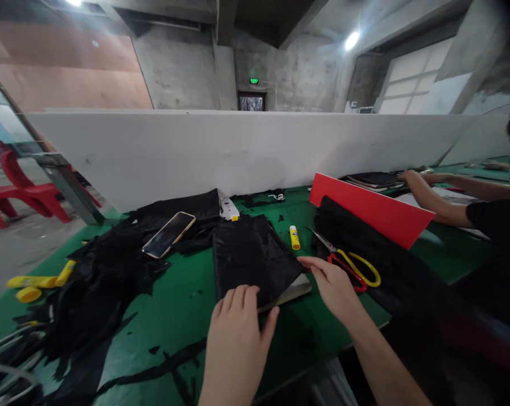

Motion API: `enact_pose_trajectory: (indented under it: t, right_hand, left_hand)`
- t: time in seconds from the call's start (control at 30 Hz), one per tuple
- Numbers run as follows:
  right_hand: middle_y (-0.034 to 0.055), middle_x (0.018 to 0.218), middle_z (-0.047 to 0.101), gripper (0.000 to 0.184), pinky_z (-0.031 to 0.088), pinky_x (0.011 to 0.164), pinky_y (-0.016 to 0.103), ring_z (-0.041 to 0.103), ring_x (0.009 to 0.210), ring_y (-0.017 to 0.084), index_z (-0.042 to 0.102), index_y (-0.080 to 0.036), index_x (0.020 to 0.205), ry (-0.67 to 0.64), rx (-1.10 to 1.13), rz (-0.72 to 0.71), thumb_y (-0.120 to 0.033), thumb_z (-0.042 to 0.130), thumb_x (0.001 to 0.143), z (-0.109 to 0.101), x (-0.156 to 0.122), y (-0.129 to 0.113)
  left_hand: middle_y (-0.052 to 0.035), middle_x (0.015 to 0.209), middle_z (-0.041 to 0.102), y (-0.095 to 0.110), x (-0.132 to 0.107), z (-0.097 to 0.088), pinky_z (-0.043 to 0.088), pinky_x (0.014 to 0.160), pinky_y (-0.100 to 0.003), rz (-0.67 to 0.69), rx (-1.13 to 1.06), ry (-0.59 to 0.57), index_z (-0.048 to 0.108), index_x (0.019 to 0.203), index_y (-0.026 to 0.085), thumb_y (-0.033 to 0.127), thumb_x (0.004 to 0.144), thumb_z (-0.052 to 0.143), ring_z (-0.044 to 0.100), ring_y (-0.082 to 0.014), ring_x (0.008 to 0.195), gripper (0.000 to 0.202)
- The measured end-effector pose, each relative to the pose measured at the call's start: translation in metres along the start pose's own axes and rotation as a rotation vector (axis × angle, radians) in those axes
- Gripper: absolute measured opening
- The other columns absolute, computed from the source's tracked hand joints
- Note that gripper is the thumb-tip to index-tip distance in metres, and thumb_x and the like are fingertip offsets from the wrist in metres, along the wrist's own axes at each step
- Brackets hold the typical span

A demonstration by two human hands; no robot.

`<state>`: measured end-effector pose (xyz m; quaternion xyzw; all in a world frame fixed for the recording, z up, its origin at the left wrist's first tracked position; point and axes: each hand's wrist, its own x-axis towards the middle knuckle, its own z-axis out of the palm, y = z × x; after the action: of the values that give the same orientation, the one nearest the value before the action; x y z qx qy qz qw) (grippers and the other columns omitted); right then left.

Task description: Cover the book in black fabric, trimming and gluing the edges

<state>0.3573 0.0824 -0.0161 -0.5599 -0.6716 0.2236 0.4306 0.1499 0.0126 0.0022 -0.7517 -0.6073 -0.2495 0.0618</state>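
Left hand [234,324], grip loose with thumb spread, rests at the near edge of a black-covered book [253,256] on the green desk [176,301]; right hand [331,282] meets its right edge, grip indiscernible from here.

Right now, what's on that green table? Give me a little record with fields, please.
Surface: green table
Left fingers: at the near edge of a black-covered book
Right fingers: at its right corner; pinching or merely touching, I can't tell
Right of book: yellow tube, scissors, red board
Left of book: phone on black material
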Motion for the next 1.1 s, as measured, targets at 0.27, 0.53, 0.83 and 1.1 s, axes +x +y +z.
enact_pose_trajectory:
  t: [0.27, 0.53, 0.83, 1.1]
  right_hand:
    - [0.01, 0.122, 0.062, 0.038, 0.051, 0.09, 0.037, 0.065, 0.099, 0.019, 0.043, -0.022, 0.129, 0.004, 0.395, -0.044, -0.037, 0.04, 0.094, 0.02, 0.0, -0.023]
    - [0.0055, 0.124, 0.06, 0.035, 0.048, 0.092, 0.035, 0.062, 0.103, 0.017, 0.042, -0.028, 0.129, 0.077, 0.309, -0.137, -0.036, 0.039, 0.095, 0.022, -0.012, -0.018]
    - [0.0042, 0.121, 0.061, 0.033, 0.044, 0.095, 0.038, 0.055, 0.114, 0.022, 0.057, -0.026, 0.117, -0.011, -0.148, -0.118, -0.04, 0.041, 0.092, 0.012, -0.018, -0.009]
    - [0.0039, 0.125, 0.058, 0.037, 0.043, 0.097, 0.035, 0.052, 0.116, 0.022, 0.052, -0.027, 0.122, 0.01, -0.081, -0.252, -0.045, 0.047, 0.09, 0.014, -0.021, -0.051]
  left_hand:
    - [-0.0054, 0.091, 0.063, 0.037, 0.05, 0.003, 0.047, 0.072, -0.035, -0.108, -0.005, -0.128, 0.058, 0.095, 0.017, 0.018, 0.083, 0.054, 0.062, -0.0253, 0.089, 0.012]
    - [0.0001, 0.082, 0.066, 0.009, 0.047, -0.021, 0.04, 0.06, -0.027, -0.352, -0.171, 0.207, 0.058, 0.089, 0.023, 0.024, 0.084, 0.052, 0.061, -0.0186, 0.071, 0.008]
    - [0.0045, 0.063, 0.056, -0.056, 0.0, -0.05, 0.038, 0.055, -0.021, -0.682, -0.4, 0.57, 0.053, 0.074, 0.021, 0.036, 0.078, 0.059, 0.054, -0.0126, 0.06, 0.016]
    - [0.0021, 0.07, 0.06, -0.057, 0.004, -0.042, 0.044, 0.06, -0.021, -0.582, -0.688, 0.528, 0.055, 0.08, 0.019, 0.037, 0.079, 0.061, 0.058, -0.0137, 0.067, 0.019]
